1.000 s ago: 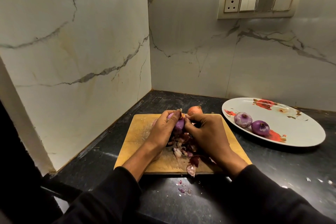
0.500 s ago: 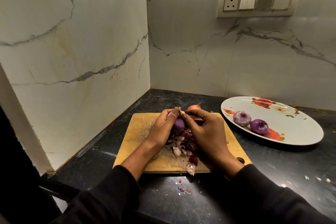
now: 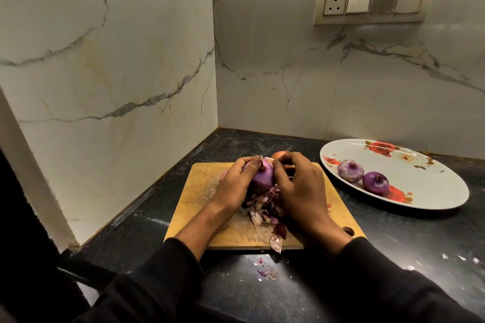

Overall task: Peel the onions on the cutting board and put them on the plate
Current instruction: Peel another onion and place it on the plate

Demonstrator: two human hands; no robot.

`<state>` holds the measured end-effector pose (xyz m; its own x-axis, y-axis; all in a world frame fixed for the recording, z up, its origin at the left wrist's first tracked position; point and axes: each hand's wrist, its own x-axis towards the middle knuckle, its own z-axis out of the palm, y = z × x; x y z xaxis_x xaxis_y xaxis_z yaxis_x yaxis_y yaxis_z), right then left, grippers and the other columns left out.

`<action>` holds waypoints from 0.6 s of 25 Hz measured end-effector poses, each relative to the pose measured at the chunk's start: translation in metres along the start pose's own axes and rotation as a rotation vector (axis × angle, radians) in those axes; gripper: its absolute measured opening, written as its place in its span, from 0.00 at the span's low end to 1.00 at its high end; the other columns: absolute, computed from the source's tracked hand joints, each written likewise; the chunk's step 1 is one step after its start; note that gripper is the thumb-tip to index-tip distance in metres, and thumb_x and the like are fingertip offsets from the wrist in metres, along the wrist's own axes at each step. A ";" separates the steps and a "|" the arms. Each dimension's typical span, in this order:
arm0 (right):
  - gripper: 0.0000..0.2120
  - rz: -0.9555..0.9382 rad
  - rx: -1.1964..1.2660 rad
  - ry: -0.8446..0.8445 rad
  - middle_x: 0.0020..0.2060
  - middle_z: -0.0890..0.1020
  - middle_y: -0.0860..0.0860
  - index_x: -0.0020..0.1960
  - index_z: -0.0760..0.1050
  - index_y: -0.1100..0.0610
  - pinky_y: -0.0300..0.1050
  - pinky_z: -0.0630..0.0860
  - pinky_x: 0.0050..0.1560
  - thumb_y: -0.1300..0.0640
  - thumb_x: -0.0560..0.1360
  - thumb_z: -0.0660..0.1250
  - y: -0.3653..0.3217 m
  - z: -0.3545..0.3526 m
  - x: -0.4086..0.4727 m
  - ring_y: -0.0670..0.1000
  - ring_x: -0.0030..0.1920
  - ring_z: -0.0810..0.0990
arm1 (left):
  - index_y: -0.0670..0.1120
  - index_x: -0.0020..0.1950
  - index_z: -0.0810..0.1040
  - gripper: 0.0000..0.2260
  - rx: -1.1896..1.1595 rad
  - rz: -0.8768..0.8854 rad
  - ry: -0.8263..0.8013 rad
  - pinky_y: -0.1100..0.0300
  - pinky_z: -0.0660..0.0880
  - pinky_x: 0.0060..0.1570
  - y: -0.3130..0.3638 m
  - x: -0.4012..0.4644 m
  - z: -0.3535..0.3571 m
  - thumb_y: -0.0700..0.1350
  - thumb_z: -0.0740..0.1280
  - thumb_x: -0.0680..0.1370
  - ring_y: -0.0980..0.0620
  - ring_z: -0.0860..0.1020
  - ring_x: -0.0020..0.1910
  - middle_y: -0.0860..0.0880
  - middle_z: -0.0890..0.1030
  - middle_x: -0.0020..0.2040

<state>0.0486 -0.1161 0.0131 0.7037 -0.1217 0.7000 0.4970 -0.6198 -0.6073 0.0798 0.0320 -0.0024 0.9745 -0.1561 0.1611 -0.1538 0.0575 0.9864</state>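
Lifted a little higher above the cutting board [image 3: 204,191] since a second ago: purple onion [image 3: 262,174], centre frame.
Gripped by left hand [image 3: 236,186], picked at by curled right hand [image 3: 296,186]; two peeled onions [image 3: 363,176] on plate [image 3: 433,191], right of frame.

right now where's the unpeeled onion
In the head view, the unpeeled onion sits at the board's far edge, just behind the right hand.

Marble walls [image 3: 110,65], switch panel w/ socket [image 3: 375,2], black countertop [image 3: 409,238]
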 end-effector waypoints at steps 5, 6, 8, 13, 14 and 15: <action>0.07 0.195 0.225 -0.028 0.45 0.82 0.45 0.55 0.79 0.56 0.34 0.78 0.44 0.54 0.80 0.67 0.003 -0.002 0.004 0.42 0.46 0.81 | 0.52 0.62 0.79 0.17 -0.010 0.010 0.010 0.41 0.77 0.63 0.001 0.000 0.000 0.60 0.63 0.79 0.43 0.79 0.62 0.45 0.81 0.61; 0.09 0.197 0.254 -0.058 0.46 0.83 0.45 0.56 0.79 0.56 0.35 0.79 0.45 0.52 0.79 0.68 0.002 -0.002 0.004 0.42 0.47 0.82 | 0.52 0.62 0.79 0.15 -0.024 0.009 0.010 0.40 0.77 0.63 0.001 -0.001 -0.001 0.58 0.62 0.81 0.43 0.80 0.62 0.45 0.81 0.61; 0.08 0.165 0.267 -0.087 0.45 0.84 0.44 0.54 0.81 0.53 0.35 0.80 0.44 0.50 0.77 0.70 0.000 0.000 0.002 0.42 0.46 0.83 | 0.51 0.63 0.78 0.14 -0.050 0.009 0.007 0.40 0.77 0.63 0.003 -0.003 -0.001 0.54 0.62 0.82 0.45 0.80 0.61 0.44 0.81 0.61; 0.04 0.133 0.191 -0.003 0.39 0.82 0.40 0.48 0.80 0.51 0.28 0.74 0.39 0.59 0.79 0.69 0.000 -0.004 0.003 0.36 0.42 0.80 | 0.50 0.62 0.80 0.10 -0.080 0.000 -0.007 0.39 0.78 0.61 0.007 -0.004 0.002 0.50 0.63 0.83 0.42 0.80 0.62 0.44 0.80 0.61; 0.03 0.159 0.193 0.011 0.39 0.81 0.41 0.48 0.80 0.52 0.29 0.75 0.39 0.58 0.79 0.68 0.003 -0.004 0.004 0.37 0.42 0.80 | 0.50 0.61 0.80 0.10 -0.095 -0.001 -0.013 0.39 0.78 0.61 0.007 -0.005 0.002 0.49 0.62 0.83 0.42 0.79 0.62 0.44 0.80 0.62; 0.03 0.205 0.205 0.027 0.39 0.81 0.42 0.48 0.80 0.52 0.32 0.76 0.40 0.57 0.80 0.68 0.006 -0.003 0.005 0.38 0.42 0.80 | 0.50 0.62 0.80 0.11 -0.106 -0.001 -0.023 0.39 0.78 0.61 0.008 -0.005 0.002 0.48 0.61 0.84 0.42 0.79 0.63 0.44 0.79 0.62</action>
<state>0.0532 -0.1223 0.0141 0.7876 -0.2505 0.5630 0.4399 -0.4112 -0.7984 0.0732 0.0316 0.0051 0.9704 -0.1790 0.1619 -0.1334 0.1614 0.9778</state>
